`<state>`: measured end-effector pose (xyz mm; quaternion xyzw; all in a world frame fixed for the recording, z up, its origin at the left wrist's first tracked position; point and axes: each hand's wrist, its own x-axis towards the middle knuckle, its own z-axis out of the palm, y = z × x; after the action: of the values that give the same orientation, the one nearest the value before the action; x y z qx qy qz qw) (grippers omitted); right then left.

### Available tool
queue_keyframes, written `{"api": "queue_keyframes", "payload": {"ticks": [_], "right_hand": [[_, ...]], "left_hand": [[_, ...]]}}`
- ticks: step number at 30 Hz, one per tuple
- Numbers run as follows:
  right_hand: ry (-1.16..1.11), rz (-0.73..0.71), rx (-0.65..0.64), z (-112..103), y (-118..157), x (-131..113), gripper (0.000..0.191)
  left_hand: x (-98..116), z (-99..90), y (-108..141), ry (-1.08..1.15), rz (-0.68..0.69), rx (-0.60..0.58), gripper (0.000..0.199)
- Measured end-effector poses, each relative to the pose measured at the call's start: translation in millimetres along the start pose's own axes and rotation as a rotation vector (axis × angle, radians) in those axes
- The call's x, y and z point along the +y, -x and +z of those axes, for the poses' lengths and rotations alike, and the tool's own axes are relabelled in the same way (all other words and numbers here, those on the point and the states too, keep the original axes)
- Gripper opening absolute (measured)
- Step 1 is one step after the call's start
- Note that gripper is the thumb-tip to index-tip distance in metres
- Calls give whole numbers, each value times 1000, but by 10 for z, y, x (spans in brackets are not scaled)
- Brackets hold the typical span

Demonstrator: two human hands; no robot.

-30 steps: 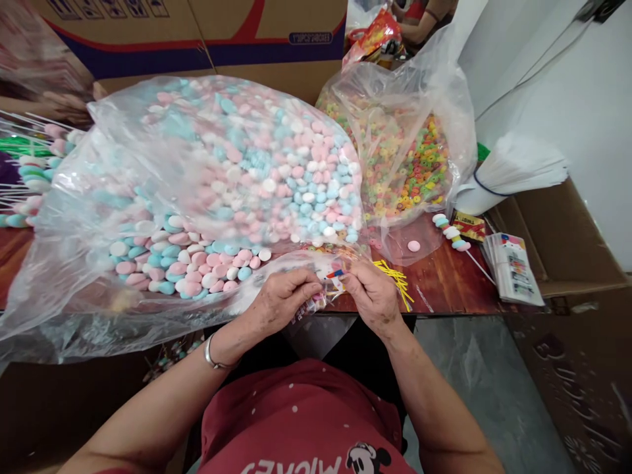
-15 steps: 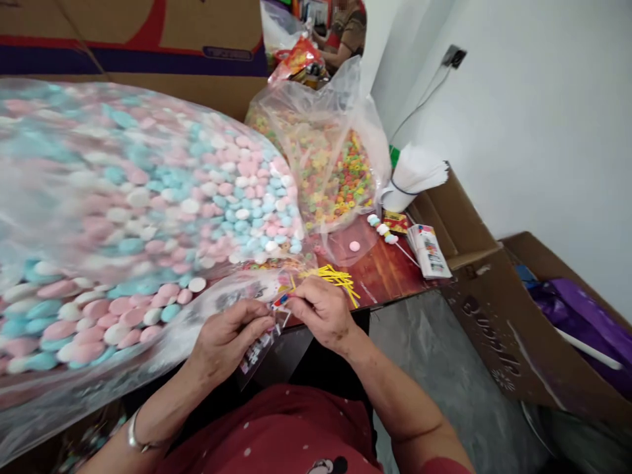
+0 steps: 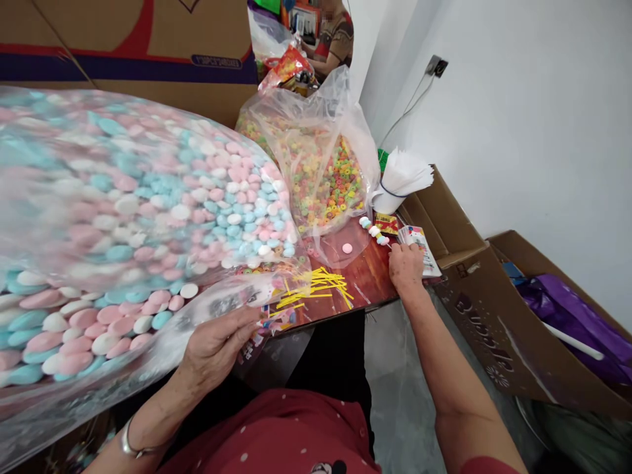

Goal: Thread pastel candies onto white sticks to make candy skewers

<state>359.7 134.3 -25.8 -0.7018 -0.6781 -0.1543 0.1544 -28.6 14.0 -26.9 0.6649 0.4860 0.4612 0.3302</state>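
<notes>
My left hand [image 3: 222, 345] is closed on a small clear printed plastic bag [image 3: 277, 320], at the table's front edge. My right hand [image 3: 406, 266] is over the right end of the table, its fingers curled around the lower stick of a candy skewer. The candy skewer [image 3: 374, 232] lies on the table, with blue, white and pink marshmallows and small yellow pieces threaded on it. Under and beside the right hand is a stack of printed cards [image 3: 425, 253]. Yellow twist ties [image 3: 316, 286] lie spread between my hands.
A huge clear bag of pastel marshmallows [image 3: 123, 230] covers the left side. Behind stands a bag of coloured candy rings [image 3: 330, 178]. A white cup [image 3: 386, 199] holds white sticks or papers. Cardboard boxes [image 3: 488, 329] stand at right. Another person [image 3: 336, 39] sits at the back.
My right hand has left the small bag by my left hand and moved right to the candy skewer's stick. My left hand stays on the bag. The view has shifted slightly.
</notes>
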Motion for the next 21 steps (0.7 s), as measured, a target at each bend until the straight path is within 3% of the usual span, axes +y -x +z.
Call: {"api": "queue_keyframes", "payload": {"ticks": [4,5,7,9,11,14,21], "right_hand": [[-31,-37,65,-68,80,-5,27],[-53,-83,186,-126,111,-17,29],[-125,-130,278,-279,182,-60,29],[-316,-308,355,-468,268,-156,20],[-451,-442,340,-661,367,-308,17],[-579,-533,240,-861,489,-562,25],[-570,-682,180,-864,472,-764,28]], "left_hand": [[44,-12,-40,33,-102,-41,22],[45,-21,-43,53,-127,-60,23],[27,-44,-41,90,-163,-60,25],[-9,-66,-34,127,-199,-46,26],[-43,-82,-29,173,-234,-44,26],[-63,-91,-32,211,-269,-45,23],[-10,-96,-52,285,-375,-90,22]]}}
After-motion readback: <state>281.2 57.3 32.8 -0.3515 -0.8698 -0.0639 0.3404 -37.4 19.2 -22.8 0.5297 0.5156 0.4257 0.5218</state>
